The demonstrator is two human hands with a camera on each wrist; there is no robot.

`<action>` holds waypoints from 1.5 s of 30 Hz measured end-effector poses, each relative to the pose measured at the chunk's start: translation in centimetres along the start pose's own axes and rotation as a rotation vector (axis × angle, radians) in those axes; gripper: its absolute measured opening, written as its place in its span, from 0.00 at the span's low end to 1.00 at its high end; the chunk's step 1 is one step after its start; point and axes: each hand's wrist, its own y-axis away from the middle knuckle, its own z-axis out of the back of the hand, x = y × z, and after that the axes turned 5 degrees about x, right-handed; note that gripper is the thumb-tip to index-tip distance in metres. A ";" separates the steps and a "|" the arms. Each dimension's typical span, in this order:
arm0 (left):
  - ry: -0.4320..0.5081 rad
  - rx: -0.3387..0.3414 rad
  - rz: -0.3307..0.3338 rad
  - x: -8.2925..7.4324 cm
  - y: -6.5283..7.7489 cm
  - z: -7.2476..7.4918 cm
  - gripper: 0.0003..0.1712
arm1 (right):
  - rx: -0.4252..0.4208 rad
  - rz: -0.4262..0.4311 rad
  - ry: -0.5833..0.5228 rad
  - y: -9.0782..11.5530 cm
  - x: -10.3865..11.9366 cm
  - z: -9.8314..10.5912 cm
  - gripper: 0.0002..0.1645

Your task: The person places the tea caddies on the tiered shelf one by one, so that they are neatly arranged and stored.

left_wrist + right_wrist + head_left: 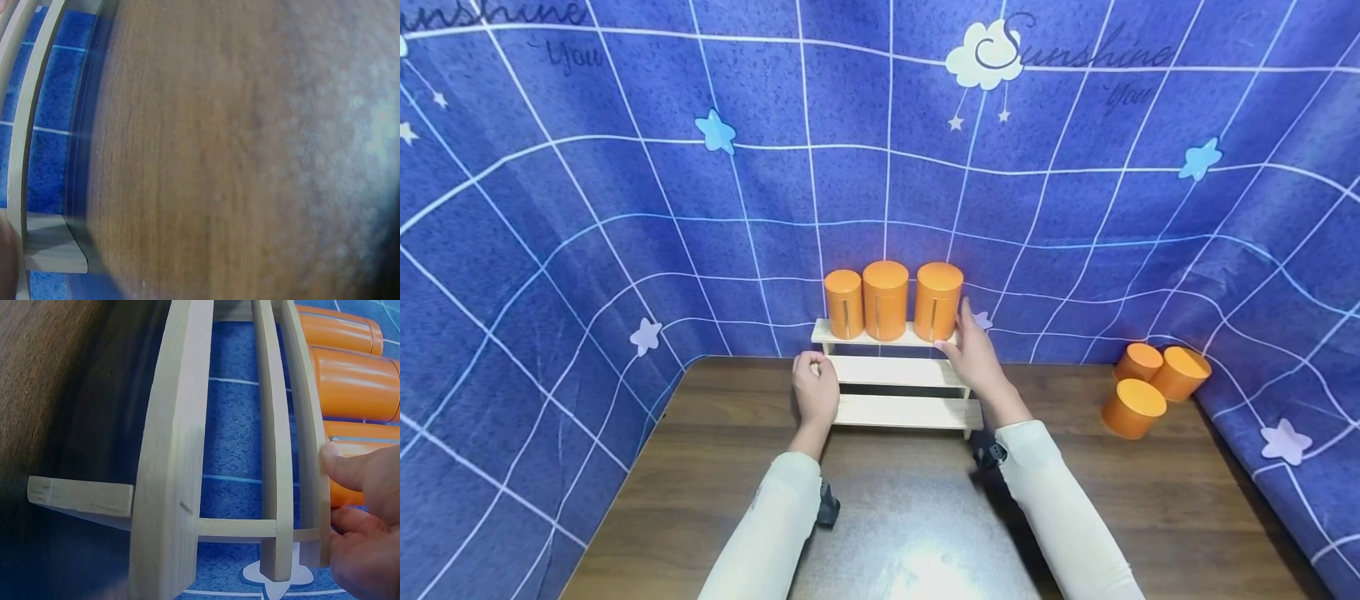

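A three-step wooden shelf stands on the table near the back curtain. Three orange canisters line its top step, with a wider gap before the rightmost canister. My right hand holds that canister low down, thumb at its front and fingers around its right side. In the right wrist view the thumb lies on the orange wall beside the top board. My left hand, fingers curled, grips the shelf's left end. A bit of a finger shows against a board in the left wrist view.
Three more orange canisters stand grouped at the back right of the brown wooden table. A blue curtain with white lines and stars hangs close behind the shelf and along both sides.
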 end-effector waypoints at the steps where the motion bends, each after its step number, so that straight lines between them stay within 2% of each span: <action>1: 0.000 -0.001 -0.001 0.0 0.0 0.0 0.04 | 0.002 0.002 0.005 0.0 0.0 0.0 0.61; 7: -0.006 0.000 -0.001 -0.1 0.0 0.0 0.04 | 0.006 0.029 -0.005 0.0 0.1 0.1 0.61; 14: -0.006 -0.008 0.013 -0.4 0.6 0.1 0.04 | -0.009 0.016 -0.150 0.5 -0.8 -0.2 0.64; 20: -0.009 -0.018 -0.014 -0.7 0.6 0.0 0.03 | -0.072 0.037 -0.282 0.7 -1.4 -0.4 0.60; 29: -0.003 -0.017 -0.016 -1.1 0.7 -0.2 0.03 | -0.183 0.157 -0.454 2.2 -1.5 0.4 0.50; 35: -0.013 -0.025 -0.017 -0.8 0.4 -0.2 0.04 | -0.189 0.178 -0.428 3.4 -1.1 1.8 0.46; 45: 0.005 -0.026 -0.014 -0.6 0.3 -0.1 0.04 | -0.159 0.113 -0.276 5.1 -0.9 4.5 0.42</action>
